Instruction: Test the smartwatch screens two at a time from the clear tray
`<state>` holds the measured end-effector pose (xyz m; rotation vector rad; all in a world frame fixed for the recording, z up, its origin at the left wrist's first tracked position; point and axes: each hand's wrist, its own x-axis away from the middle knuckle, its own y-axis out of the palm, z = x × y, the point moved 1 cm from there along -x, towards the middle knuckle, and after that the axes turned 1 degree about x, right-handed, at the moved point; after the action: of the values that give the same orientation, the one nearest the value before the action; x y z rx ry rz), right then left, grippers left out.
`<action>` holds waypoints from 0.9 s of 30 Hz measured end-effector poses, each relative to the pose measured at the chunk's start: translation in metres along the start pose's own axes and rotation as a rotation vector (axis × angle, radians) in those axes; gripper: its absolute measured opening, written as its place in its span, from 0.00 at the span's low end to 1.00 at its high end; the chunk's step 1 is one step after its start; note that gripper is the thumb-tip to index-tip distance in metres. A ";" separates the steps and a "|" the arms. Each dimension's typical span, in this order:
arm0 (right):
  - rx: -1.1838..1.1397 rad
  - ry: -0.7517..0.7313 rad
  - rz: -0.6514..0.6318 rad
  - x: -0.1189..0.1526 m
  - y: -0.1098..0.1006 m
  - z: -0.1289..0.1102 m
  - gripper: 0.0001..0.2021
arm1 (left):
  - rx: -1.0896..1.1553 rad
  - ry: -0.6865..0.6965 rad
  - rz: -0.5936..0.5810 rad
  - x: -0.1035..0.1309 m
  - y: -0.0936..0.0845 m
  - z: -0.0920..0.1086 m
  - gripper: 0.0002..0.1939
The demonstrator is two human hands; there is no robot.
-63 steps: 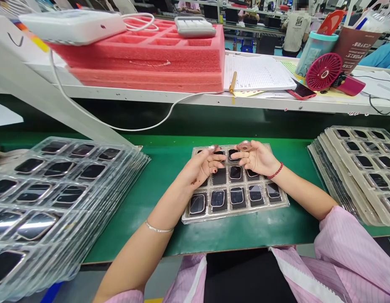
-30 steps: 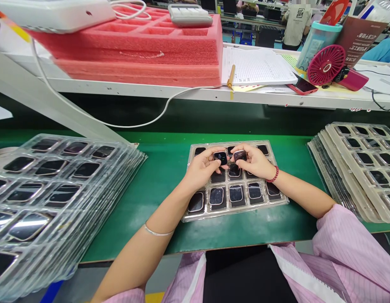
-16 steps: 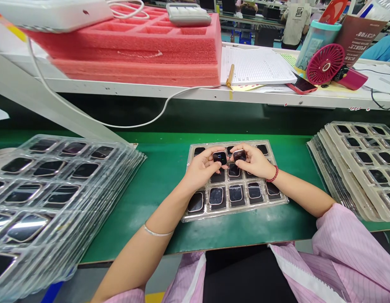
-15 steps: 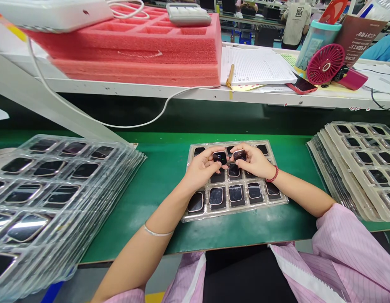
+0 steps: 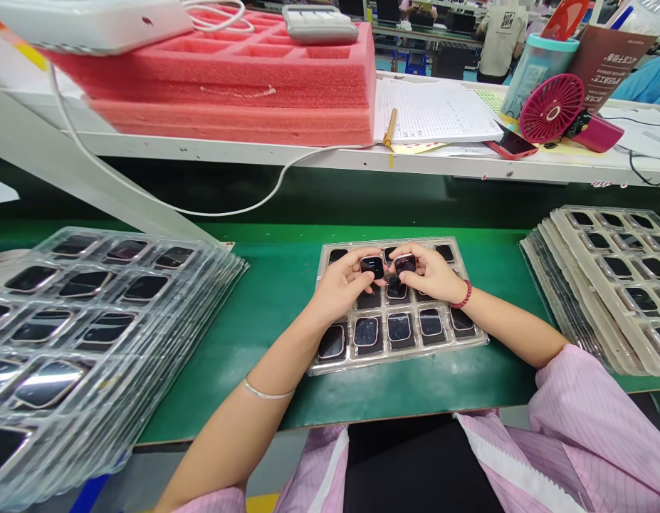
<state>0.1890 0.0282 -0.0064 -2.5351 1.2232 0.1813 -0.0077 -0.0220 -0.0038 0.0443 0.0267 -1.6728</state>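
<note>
Above a clear plastic tray (image 5: 343,365), my left hand (image 5: 343,287) is closed on a smartwatch body (image 5: 372,266) whose dark screen shows small lit marks. Just beside it my right hand (image 5: 433,274) grips a second smartwatch body (image 5: 405,263), its screen dark. The two held pieces are a small gap apart, with the screens facing me. More square watch bodies sit in the tray's pockets, such as the one in the front row (image 5: 399,327). Both hands hide several pockets in the middle and back rows.
Stacked trays of watch bodies stand at the left (image 5: 116,356) and at the right (image 5: 591,299) on the green tabletop (image 5: 228,370). A white shelf (image 5: 330,158) above bears red foam (image 5: 228,85), papers (image 5: 433,110), a phone (image 5: 514,144) and a pink fan (image 5: 551,110). A white cable (image 5: 217,213) droops from it.
Almost nothing differs. Both hands stay in place with the same watch bodies, and the view has shifted very slightly.
</note>
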 end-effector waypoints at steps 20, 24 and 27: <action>0.050 -0.071 0.002 0.000 0.000 0.003 0.15 | 0.028 -0.032 0.010 0.000 0.001 0.003 0.25; 0.023 -0.058 -0.016 0.000 0.000 0.002 0.16 | 0.027 -0.030 0.013 0.000 0.002 0.002 0.25; 0.035 -0.055 -0.006 0.000 -0.001 0.001 0.16 | 0.026 -0.020 0.011 0.000 0.001 0.002 0.25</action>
<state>0.1895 0.0287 -0.0069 -2.4874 1.1872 0.2244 -0.0065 -0.0218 -0.0021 0.0468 -0.0105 -1.6629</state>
